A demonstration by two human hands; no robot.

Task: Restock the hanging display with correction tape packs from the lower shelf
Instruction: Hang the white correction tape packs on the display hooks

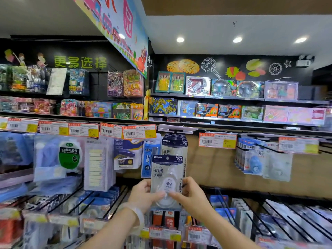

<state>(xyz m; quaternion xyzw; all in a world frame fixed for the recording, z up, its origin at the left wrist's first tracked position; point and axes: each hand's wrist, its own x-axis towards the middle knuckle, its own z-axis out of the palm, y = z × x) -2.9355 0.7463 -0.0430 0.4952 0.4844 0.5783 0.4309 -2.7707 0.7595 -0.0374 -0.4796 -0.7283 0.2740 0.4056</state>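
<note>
A clear blister correction tape pack with a dark blue header is held upright in front of me. My left hand grips its lower left edge and my right hand grips its lower right edge. Just behind and above it, several identical packs hang on a peg of the hanging display, under a grey label holder. The held pack's header sits below that peg. On the lower shelf, more packaged goods stand in wire dividers under my hands.
Left of the packs hang a blue ruler pack, a stapler pack, sticky tabs and green tape. Other correction tape packs hang at right. Price tags line the rail. Toy boxes fill shelves above.
</note>
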